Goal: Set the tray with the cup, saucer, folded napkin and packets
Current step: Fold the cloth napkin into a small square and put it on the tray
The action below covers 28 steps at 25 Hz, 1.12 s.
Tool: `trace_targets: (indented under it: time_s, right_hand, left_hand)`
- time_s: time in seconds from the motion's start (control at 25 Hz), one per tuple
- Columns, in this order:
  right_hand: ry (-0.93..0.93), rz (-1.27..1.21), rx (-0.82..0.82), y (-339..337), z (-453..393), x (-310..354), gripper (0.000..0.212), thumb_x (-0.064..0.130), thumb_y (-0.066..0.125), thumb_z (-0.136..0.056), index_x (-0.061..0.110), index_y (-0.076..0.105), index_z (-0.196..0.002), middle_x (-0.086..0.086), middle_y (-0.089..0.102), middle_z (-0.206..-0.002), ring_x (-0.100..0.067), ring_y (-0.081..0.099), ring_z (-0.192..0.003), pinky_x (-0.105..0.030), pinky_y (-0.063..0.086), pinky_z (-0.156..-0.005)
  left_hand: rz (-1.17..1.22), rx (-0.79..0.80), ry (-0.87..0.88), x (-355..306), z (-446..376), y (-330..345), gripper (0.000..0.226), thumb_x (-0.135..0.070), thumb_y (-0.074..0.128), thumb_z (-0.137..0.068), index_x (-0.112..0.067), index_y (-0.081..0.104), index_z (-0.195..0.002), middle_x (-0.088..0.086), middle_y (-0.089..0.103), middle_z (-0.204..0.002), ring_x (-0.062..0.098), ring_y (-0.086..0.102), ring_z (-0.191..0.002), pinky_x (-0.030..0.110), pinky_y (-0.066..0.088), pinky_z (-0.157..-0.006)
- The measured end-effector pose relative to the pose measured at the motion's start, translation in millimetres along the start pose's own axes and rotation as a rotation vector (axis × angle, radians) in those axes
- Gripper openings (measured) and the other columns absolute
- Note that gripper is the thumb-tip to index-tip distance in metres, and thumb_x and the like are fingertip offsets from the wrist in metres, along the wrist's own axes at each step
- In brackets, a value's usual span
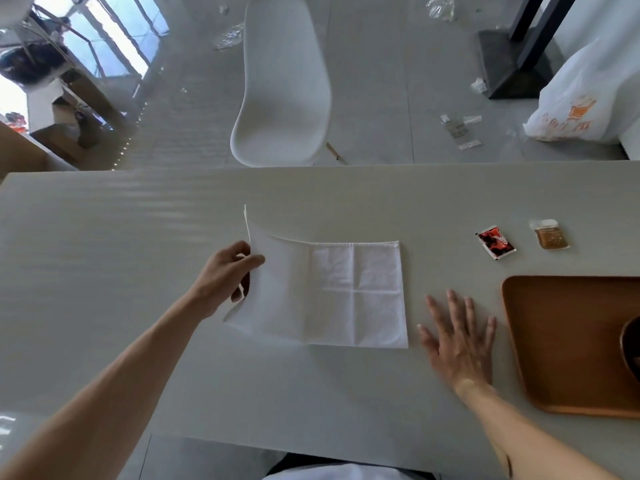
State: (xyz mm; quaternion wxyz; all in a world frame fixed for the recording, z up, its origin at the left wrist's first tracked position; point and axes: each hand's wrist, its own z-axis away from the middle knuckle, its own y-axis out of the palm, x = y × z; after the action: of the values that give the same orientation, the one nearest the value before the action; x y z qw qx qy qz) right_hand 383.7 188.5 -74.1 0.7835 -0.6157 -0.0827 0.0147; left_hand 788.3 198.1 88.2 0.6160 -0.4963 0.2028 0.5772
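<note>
A white cloth napkin (332, 296) lies in the middle of the table, its right half flat and creased. My left hand (228, 271) pinches the napkin's left edge and holds it lifted off the table. Just right of the napkin, my right hand (457, 337) hovers flat with fingers spread, holding nothing. A wooden tray (554, 341) sits at the right edge, with a dark round object (632, 344), partly cut off, on it. Beyond the tray lie a red packet (496, 242) and a brown clear packet (550, 235).
The pale table (121, 254) stretches wide to the left. A white chair (284, 84) stands behind the far edge. The floor beyond holds plastic scraps, a white bag (585, 102) and a black stand base (516, 60).
</note>
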Motion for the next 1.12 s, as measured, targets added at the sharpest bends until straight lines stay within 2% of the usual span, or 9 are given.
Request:
trace_targets:
  time_s: [0.16, 0.24, 0.32, 0.44, 0.52, 0.68, 0.76, 0.92, 1.12]
  right_hand:
    - [-0.001, -0.032, -0.037, 5.5, -2.1, -2.9, 0.062, 0.066, 0.019, -0.091, 0.047, 0.013, -0.149, 0.001, 0.018, -0.162, -0.027, 0.012, -0.149, -0.060, -0.001, -0.117]
    - [-0.006, -0.044, -0.040, 5.9, -2.3, -5.2, 0.062, 0.066, 0.022, -0.090, 0.049, 0.011, -0.149, 0.002, 0.019, -0.162, -0.027, 0.012, -0.149, -0.059, -0.001, -0.117]
    - [-0.008, -0.048, -0.060, 7.7, -3.2, -6.0, 0.063, 0.066, 0.023, -0.090, 0.049, 0.012, -0.149, 0.002, 0.019, -0.161, -0.027, 0.013, -0.148, -0.059, -0.001, -0.117]
    - [-0.020, -0.059, -0.066, 10.0, -3.4, -6.2, 0.063, 0.066, 0.024, -0.089, 0.048, 0.014, -0.149, 0.001, 0.020, -0.161, -0.027, 0.014, -0.148, -0.058, -0.001, -0.117]
    - [-0.016, -0.056, -0.080, 11.1, -4.1, -6.6, 0.063, 0.066, 0.025, -0.089, 0.048, 0.015, -0.149, 0.001, 0.022, -0.161, -0.027, 0.014, -0.148, -0.058, -0.001, -0.117]
    - [-0.019, -0.063, -0.085, 9.6, -4.7, -6.7, 0.063, 0.066, 0.022, -0.089, 0.047, 0.018, -0.149, 0.001, 0.023, -0.160, -0.029, 0.015, -0.148, -0.058, 0.000, -0.117]
    - [-0.019, -0.068, -0.079, 9.3, -4.7, -6.3, 0.063, 0.066, 0.021, -0.089, 0.046, 0.020, -0.149, 0.000, 0.024, -0.160, -0.029, 0.016, -0.148, -0.059, 0.001, -0.117]
    - [-0.025, -0.067, -0.086, 6.2, -4.2, -5.0, 0.064, 0.065, 0.024, -0.088, 0.045, 0.022, -0.149, -0.001, 0.025, -0.160, -0.030, 0.016, -0.148, -0.059, 0.003, -0.117]
    - [-0.022, -0.083, -0.092, 2.8, -3.6, -3.5, 0.064, 0.062, 0.032, -0.087, 0.043, 0.027, -0.148, -0.001, 0.026, -0.159, -0.030, 0.017, -0.148, -0.062, 0.008, -0.116]
  left_hand:
    - [0.013, 0.035, -0.002, -22.0, -10.1, 51.6, 0.014, -0.027, 0.062, -0.077, -0.018, 0.056, -0.068, 0.003, 0.060, -0.053, 0.020, 0.057, -0.041, 0.024, 0.040, -0.036]
    - [-0.257, -0.160, 0.023, -13.8, -20.5, 72.5, 0.022, -0.036, 0.064, -0.079, -0.017, 0.055, -0.075, 0.002, 0.062, -0.063, 0.017, 0.060, -0.052, 0.029, 0.045, -0.046]
    - [-0.531, -0.327, -0.019, 1.5, -26.0, 87.3, 0.035, -0.050, 0.067, -0.081, -0.018, 0.054, -0.087, -0.002, 0.059, -0.084, 0.019, 0.057, -0.072, 0.033, 0.045, -0.061]
    - [-0.641, -0.183, -0.022, 27.3, -26.0, 121.8, 0.047, -0.058, 0.069, -0.077, -0.021, 0.048, -0.096, -0.005, 0.054, -0.097, 0.019, 0.054, -0.082, 0.033, 0.041, -0.061]
    - [-0.747, -0.157, 0.051, 38.9, -24.5, 142.9, 0.049, -0.056, 0.072, -0.075, -0.022, 0.044, -0.097, -0.006, 0.050, -0.099, 0.018, 0.050, -0.084, 0.031, 0.038, -0.058]
    - [-0.776, -0.210, -0.044, 54.6, -26.6, 137.6, 0.052, -0.052, 0.072, -0.079, -0.018, 0.044, -0.104, 0.002, 0.052, -0.105, 0.025, 0.055, -0.088, 0.036, 0.043, -0.061]
    - [-0.798, -0.207, -0.083, 56.3, -30.3, 128.9, 0.049, -0.056, 0.067, -0.082, -0.017, 0.045, -0.101, 0.002, 0.055, -0.104, 0.028, 0.058, -0.086, 0.036, 0.042, -0.061]
    - [-0.998, -0.181, 0.024, 48.3, -36.6, 133.2, 0.041, -0.055, 0.059, -0.083, -0.017, 0.044, -0.089, 0.003, 0.060, -0.093, 0.032, 0.064, -0.077, 0.033, 0.041, -0.058]
    - [-1.180, -0.098, 0.009, 35.9, -40.7, 143.9, 0.014, -0.024, 0.056, -0.082, -0.015, 0.046, -0.083, 0.010, 0.069, -0.089, 0.034, 0.068, -0.078, 0.032, 0.038, -0.058]
